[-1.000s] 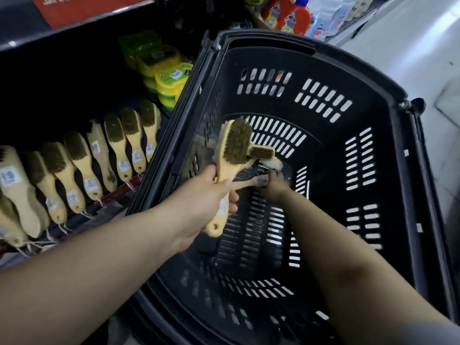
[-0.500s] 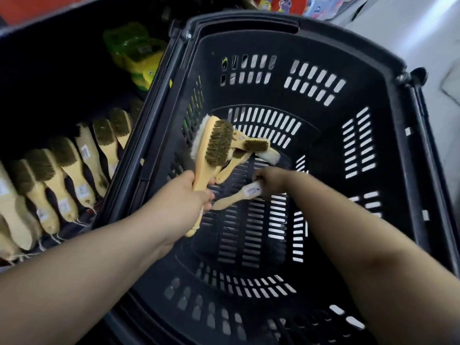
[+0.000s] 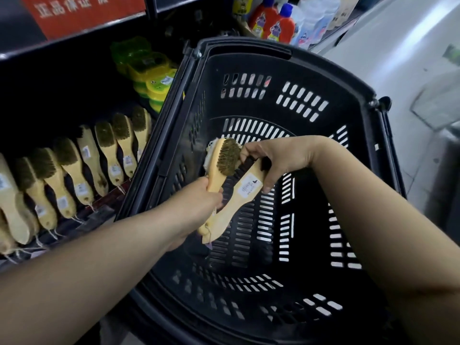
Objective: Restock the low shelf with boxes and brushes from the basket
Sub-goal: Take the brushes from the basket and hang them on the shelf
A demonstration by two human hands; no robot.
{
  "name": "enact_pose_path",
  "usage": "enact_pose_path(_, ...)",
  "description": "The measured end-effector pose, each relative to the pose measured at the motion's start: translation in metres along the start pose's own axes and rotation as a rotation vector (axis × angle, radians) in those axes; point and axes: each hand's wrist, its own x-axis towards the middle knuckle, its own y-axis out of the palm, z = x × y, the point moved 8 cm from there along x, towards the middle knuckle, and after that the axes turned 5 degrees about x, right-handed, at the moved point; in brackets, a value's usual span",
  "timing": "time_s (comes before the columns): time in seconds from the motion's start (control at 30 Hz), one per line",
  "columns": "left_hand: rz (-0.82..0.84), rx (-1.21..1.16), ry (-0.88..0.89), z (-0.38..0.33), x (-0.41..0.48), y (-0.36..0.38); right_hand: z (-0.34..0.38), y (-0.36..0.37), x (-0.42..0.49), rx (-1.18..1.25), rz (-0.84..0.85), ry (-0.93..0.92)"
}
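Head view: left hand point(image 3: 196, 202) fingers curled tight around the handle of a pale wooden brush point(image 3: 222, 165) with olive bristles; a second, white-bristled brush sits behind it in the same grip. Right hand point(image 3: 278, 158) pinches a black-bristled wooden brush point(image 3: 245, 192) by its head, white barcode label just below the fingertips, text unreadable. Both are above the black slotted plastic basket point(image 3: 311, 100). Versus 0.5 s ago, the right hand has lifted from the basket floor, bringing its brush against the left's. Shelf brushes point(image 3: 87, 175) line up left of the left hand; the red sign point(image 3: 82, 11) has Chinese characters.
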Motion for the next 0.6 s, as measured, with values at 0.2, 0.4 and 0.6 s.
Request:
enact_pose_path(0.2,0.051,-0.135,-0.043,0.006,-0.001,0.012,-0.032,-0.008,0.025,0.335,-0.067,-0.051)
enact_pose_path(0.4,-0.059,-0.183,-0.071,0.010,0.003,0.003,-0.129,-0.063,0.070,0.025,-0.813,0.376)
enact_pose_path(0.6,-0.177,-0.099,-0.055,0.013,0.003,-0.008,-0.154,-0.061,0.122,-0.391,-0.828,0.481)
